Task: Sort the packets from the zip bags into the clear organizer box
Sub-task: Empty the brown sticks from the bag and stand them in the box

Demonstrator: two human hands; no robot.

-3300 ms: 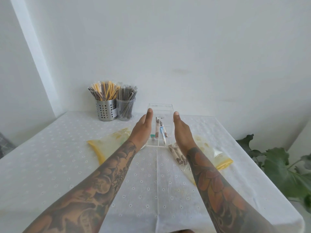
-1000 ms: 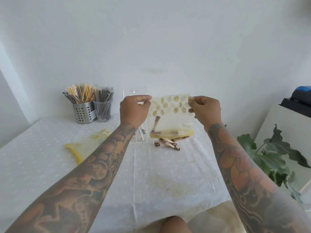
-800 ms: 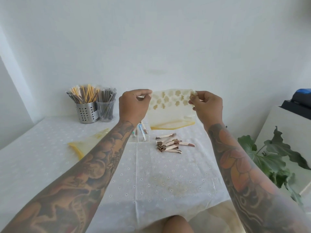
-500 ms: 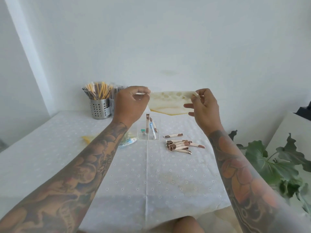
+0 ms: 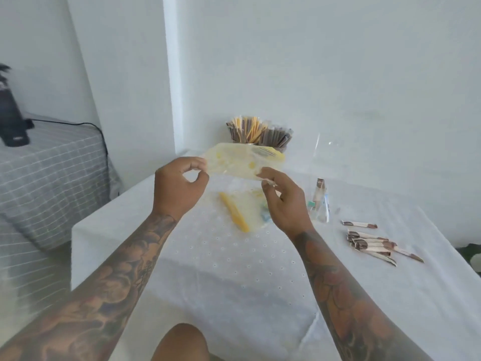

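Both hands hold an emptied yellow-patterned zip bag flat in the air above the table. My left hand pinches its left edge and my right hand pinches its right edge. Under it a second zip bag with a yellow strip lies on the cloth, with blue-green packets inside. The clear organizer box stands to the right of my right hand, a few packets upright in it. A pile of brown-and-white packets lies loose on the table at the right.
Two cups of wrapped sticks stand at the back by the wall, partly behind the held bag. A grey checked surface with a black device and cable lies left of the table. The white tablecloth spreads in front. A knee shows at the bottom.
The bag was lifted and tipped, and its brown packets fell onto the table. I have since carried the empty bag leftward, and the view has turned to the left.
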